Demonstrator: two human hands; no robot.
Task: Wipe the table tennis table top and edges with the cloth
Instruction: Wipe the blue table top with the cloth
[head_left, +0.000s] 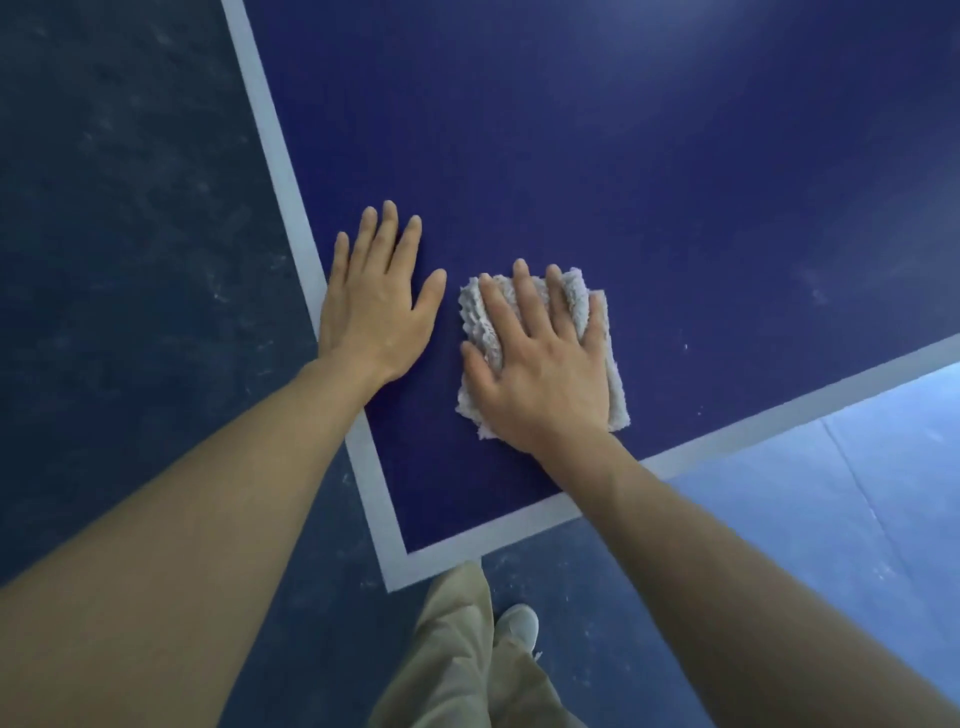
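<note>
The dark blue table tennis table (649, 171) fills the upper middle and right of the head view, with a white border line along its left and near edges meeting at a corner near the bottom centre. A folded grey-white cloth (480, 317) lies flat on the top close to that corner. My right hand (540, 364) presses down on the cloth with straight, spread fingers. My left hand (376, 306) rests flat on the bare table top just left of the cloth, beside the left border line, fingers straight.
Dark blue scuffed floor (119, 218) lies to the left of the table and below its corner. A lighter blue floor area (831, 499) shows at the right. My trouser leg (457, 649) and a light shoe (517, 626) stand just below the table corner.
</note>
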